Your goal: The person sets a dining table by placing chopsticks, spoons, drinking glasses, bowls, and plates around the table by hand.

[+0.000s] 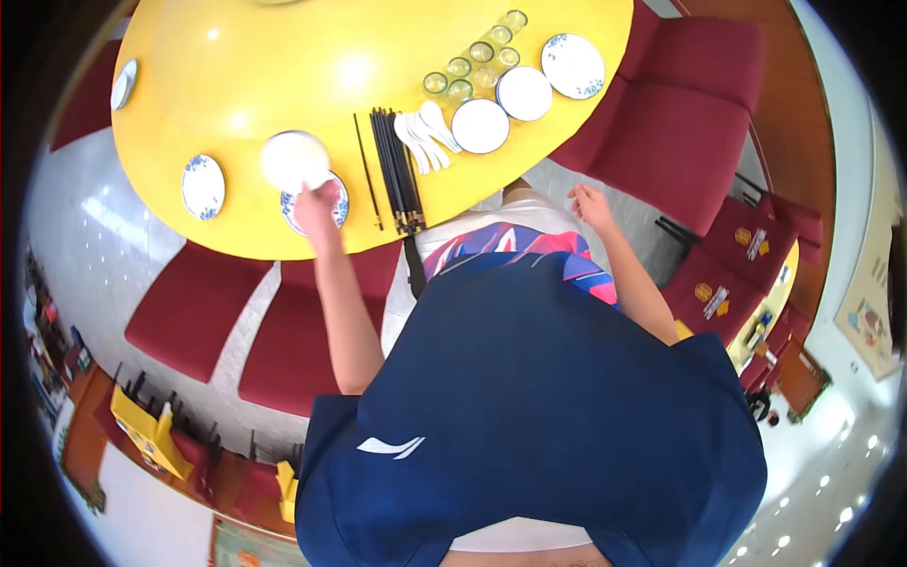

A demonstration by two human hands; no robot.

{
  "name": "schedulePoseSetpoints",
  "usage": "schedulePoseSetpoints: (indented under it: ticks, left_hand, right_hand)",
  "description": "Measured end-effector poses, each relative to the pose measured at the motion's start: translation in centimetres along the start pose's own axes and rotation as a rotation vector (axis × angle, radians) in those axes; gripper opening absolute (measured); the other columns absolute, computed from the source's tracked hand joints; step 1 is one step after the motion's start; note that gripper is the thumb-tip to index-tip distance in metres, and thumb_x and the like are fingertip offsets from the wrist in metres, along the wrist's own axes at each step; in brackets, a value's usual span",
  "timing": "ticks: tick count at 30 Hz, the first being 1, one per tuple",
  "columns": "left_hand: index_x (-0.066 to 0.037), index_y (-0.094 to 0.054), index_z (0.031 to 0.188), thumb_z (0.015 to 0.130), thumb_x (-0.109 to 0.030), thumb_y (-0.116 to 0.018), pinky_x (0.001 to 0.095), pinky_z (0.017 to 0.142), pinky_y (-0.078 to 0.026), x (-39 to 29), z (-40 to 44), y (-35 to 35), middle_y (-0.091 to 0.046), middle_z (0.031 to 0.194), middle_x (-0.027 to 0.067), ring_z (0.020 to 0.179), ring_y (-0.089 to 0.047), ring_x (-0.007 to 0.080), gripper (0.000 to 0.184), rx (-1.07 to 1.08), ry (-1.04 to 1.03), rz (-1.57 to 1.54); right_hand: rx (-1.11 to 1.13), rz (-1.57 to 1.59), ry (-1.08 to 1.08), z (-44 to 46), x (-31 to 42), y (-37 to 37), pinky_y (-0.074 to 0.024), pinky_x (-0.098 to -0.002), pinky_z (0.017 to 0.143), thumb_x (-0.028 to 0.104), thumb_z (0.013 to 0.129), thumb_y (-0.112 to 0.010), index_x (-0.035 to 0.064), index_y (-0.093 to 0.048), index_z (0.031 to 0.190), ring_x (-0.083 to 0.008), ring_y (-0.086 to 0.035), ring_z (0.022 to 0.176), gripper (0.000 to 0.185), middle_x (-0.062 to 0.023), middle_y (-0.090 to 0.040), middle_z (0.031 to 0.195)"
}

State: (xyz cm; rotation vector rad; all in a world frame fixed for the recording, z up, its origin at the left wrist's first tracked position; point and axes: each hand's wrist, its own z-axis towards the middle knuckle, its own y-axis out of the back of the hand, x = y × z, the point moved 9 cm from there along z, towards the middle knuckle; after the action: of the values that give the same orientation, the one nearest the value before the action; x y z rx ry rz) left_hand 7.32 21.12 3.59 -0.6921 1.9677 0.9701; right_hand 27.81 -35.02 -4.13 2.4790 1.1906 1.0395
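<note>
Well, from the head view, my left hand (319, 201) has the white dish (295, 159) over the near edge of the yellow table (274, 66), and my fingers seem to pinch it by its near rim (the hand is blurred, so I cannot tell exactly how the thumb and fingertips lie). The dish sits above and partly past the far side of a blue-patterned plate (341, 210); whether the two touch, I cannot make out. To the left lies another patterned plate (203, 187), well apart; to the right are a lone dark stick (369, 175), a bundle of black chopsticks (395, 170) and some white spoons (423, 132). By its gloss I judge my dish to be glazed ceramic: stiff, fairly light, slick if wet or greasy, and apt to chip if its edge knocks the plate. With one hand on one side, its weight should want to tip the far rim down, so the hold I'd trust is thumb above the rim and fingers spread well underneath, or a span across both sides. Squeezing harder would gain little on such a smooth surface; more skin beneath it would. My right hand (590, 202) hangs off the table's near edge, fingers loosely curled and pinching nothing, nearest the maroon chair (661, 142) on the right.
</note>
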Motion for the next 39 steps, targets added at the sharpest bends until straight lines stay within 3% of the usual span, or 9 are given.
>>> schedulePoseSetpoints:
  ticks: [1, 3, 5, 6, 11, 21, 27, 34, 39]
  left_hand:
    - [0.009, -0.056, 0.095, 0.101, -0.022, -0.038, 0.0300, 0.060, -0.056, 3.6, -2.0, -3.4, -0.067, 0.079, 0.0197, 0.062, -0.066, 0.0217, 0.036, -0.029, 0.210, -0.342]
    - [0.010, -0.053, 0.099, 0.101, -0.022, -0.040, 0.0318, 0.059, -0.057, 2.4, -7.7, -10.1, -0.066, 0.078, 0.0201, 0.063, -0.067, 0.0227, 0.035, 0.087, 0.338, -0.443]
    - [0.010, -0.053, 0.098, 0.100, -0.022, -0.042, 0.0314, 0.057, -0.057, 2.5, -11.6, -15.3, -0.065, 0.076, 0.0189, 0.063, -0.067, 0.0226, 0.034, 0.157, 0.418, -0.459]
    - [0.009, -0.053, 0.098, 0.099, -0.022, -0.044, 0.0308, 0.056, -0.056, 2.4, -12.9, -17.2, -0.065, 0.075, 0.0184, 0.062, -0.067, 0.0226, 0.033, 0.145, 0.446, -0.429]
    - [0.008, -0.053, 0.099, 0.098, -0.026, -0.047, 0.0303, 0.061, -0.055, 2.1, -15.6, -23.8, -0.064, 0.080, 0.0181, 0.068, -0.066, 0.0223, 0.034, 0.145, 0.551, -0.296]
    - [0.008, -0.050, 0.099, 0.100, -0.025, -0.041, 0.0333, 0.063, -0.057, 3.1, -15.2, -26.0, -0.063, 0.078, 0.0175, 0.068, -0.066, 0.0248, 0.034, 0.044, 0.627, -0.229]
    - [0.005, -0.048, 0.093, 0.099, -0.028, -0.045, 0.0327, 0.062, -0.057, 3.4, -14.1, -27.6, -0.063, 0.076, 0.0169, 0.066, -0.066, 0.0240, 0.034, 0.014, 0.595, -0.164]
    - [0.004, -0.053, 0.088, 0.097, -0.036, -0.048, 0.0309, 0.053, -0.055, 4.5, -14.0, -27.8, -0.064, 0.068, 0.0170, 0.057, -0.064, 0.0209, 0.041, 0.016, 0.622, -0.048]
    - [0.003, -0.055, 0.089, 0.098, -0.047, -0.039, 0.0287, 0.049, -0.051, 3.3, -15.4, -26.9, -0.064, 0.067, 0.0158, 0.053, -0.062, 0.0194, 0.054, 0.020, 0.578, -0.139]
  right_hand:
    - [0.066, -0.014, 0.012, 1.8, 0.2, -0.3, -0.0405, -0.0264, 0.045, 0.037, 0.097, -0.045, 0.0049, -0.063, 0.091, -0.0107, -0.053, 0.049, 0.037, -0.0036, -0.057, 0.062]
    - [0.176, -0.050, 0.044, 4.8, 1.6, -0.1, -0.0386, -0.0247, 0.043, 0.036, 0.097, -0.044, 0.0055, -0.062, 0.092, -0.0095, -0.052, 0.048, 0.036, -0.0021, -0.056, 0.062]
    - [0.258, -0.084, 0.056, 7.4, 4.1, 1.1, -0.0382, -0.0251, 0.043, 0.034, 0.098, -0.044, 0.0046, -0.061, 0.091, -0.0093, -0.052, 0.048, 0.035, -0.0024, -0.057, 0.062]
    - [0.278, -0.087, 0.094, 9.2, 4.8, 2.1, -0.0459, -0.0290, 0.050, 0.033, 0.097, -0.046, 0.0015, -0.064, 0.091, -0.0127, -0.054, 0.051, 0.037, -0.0061, -0.060, 0.065]
    - [0.314, -0.151, 0.207, 15.3, 6.3, 8.9, -0.0432, -0.0250, 0.047, 0.028, 0.097, -0.048, 0.0029, -0.063, 0.090, -0.0100, -0.051, 0.049, 0.030, -0.0038, -0.059, 0.063]
    - [0.295, 0.292, 0.144, 15.7, -6.6, 13.4, -0.0432, -0.0238, 0.050, 0.016, 0.091, -0.054, 0.0071, -0.063, 0.092, -0.0082, -0.054, 0.056, 0.013, -0.0004, -0.060, 0.069]
    - [0.470, 0.159, -0.186, 13.3, -12.0, 10.3, -0.0371, -0.0234, 0.045, 0.023, 0.089, -0.055, 0.0098, -0.061, 0.095, -0.0081, -0.053, 0.056, 0.016, -0.0011, -0.059, 0.073]
    - [0.455, 0.085, -0.145, 15.6, -10.7, 12.0, -0.0385, -0.0243, 0.049, 0.023, 0.087, -0.054, 0.0098, -0.062, 0.095, -0.0091, -0.054, 0.058, 0.017, -0.0013, -0.060, 0.073]
    - [0.436, 0.051, -0.138, 15.3, -9.3, 11.6, -0.0349, -0.0223, 0.043, 0.019, 0.088, -0.053, 0.0096, -0.061, 0.092, -0.0081, -0.050, 0.052, 0.013, -0.0009, -0.058, 0.069]
